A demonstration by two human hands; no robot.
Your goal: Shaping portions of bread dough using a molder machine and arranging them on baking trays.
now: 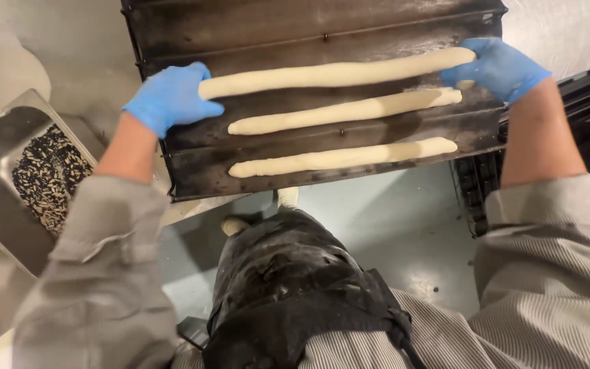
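Note:
A dark grooved baking tray lies in front of me with three long raw dough sticks in its channels. My left hand, in a blue glove, touches the left end of the farthest dough stick. My right hand, also gloved in blue, rests on that stick's right end, at the tray's right side. The middle dough stick and the nearest dough stick lie untouched below it.
A metal pan holding dark and pale seeds sits at the left. A dark wire rack stands at the right. My floured black apron and the grey floor show below the tray.

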